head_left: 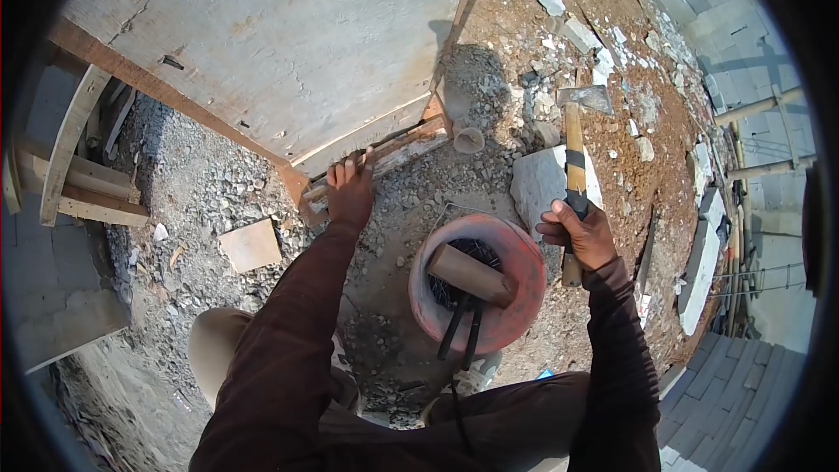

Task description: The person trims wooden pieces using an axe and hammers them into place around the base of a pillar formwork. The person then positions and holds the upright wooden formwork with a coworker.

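My left hand (351, 190) reaches to the foot of a large grey panel (288, 44), its fingers bent over a rough wooden strip (411, 145) along the panel's lower edge. The fingertips are partly hidden against the wood. My right hand (577, 234) is closed around the handle of a hatchet (574, 135), held out to the right. Its handle is pale wood with black wrapping, and its metal head points away from me. Between my arms stands a worn red bucket (530, 297). Inside are dark nails (476, 251), a wooden block (468, 273) and a tool with two black handles (461, 330).
Gravel and rubble cover the ground. A white broken slab (533, 183) lies beyond the bucket, and a flat tan piece (250, 246) lies at left. Curved timber (73, 144) stands by the left wall. Poles and grey blocks (730, 385) line the right side.
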`<state>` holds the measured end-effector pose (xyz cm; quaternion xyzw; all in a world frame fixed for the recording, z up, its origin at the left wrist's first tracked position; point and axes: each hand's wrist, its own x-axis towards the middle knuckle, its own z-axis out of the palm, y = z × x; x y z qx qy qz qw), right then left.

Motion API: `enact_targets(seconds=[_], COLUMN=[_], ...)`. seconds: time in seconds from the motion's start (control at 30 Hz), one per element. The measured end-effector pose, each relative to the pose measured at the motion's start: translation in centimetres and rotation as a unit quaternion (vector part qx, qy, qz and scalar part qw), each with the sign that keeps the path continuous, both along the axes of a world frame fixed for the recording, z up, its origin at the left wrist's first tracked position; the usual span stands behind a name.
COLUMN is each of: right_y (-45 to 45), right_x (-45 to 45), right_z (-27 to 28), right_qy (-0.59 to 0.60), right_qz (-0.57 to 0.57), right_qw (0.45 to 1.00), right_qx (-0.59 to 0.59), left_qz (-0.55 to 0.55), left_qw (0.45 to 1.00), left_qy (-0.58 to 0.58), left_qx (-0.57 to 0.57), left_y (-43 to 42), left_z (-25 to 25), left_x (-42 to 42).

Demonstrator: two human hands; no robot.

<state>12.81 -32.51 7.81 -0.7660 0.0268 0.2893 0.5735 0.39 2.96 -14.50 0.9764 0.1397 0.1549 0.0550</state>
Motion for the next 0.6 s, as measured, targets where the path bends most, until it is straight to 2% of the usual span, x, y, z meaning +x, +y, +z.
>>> enact_targets(seconds=[0.07, 0.27, 0.53, 0.6], right_y=[0.4, 0.5, 1.2, 1.4], right_x=[0.0, 0.1, -0.3, -0.4], right_z=[0.2, -0.6, -0.6, -0.6], right_qy=[0.004, 0.016, 0.013, 0.009], right_qz=[-0.004, 0.003, 0.022, 0.032], right_qw=[1.0, 1.0, 1.0, 0.999], right_qx=[0.009, 0.01, 0.001, 0.001], left_qz=[-0.018, 0.002, -0.002, -0.01], left_qw=[0.998, 0.999, 0.997, 0.998], left_qy=[-0.053, 0.001, -0.025, -0.045], left_qx=[0.02, 0.046, 0.068, 0.03], left_y=[-0.2, -0.1, -1.0, -0.6], left_z=[0.4, -0.6, 0.0, 0.0], left_x=[0.2, 0.1, 0.3, 0.5])
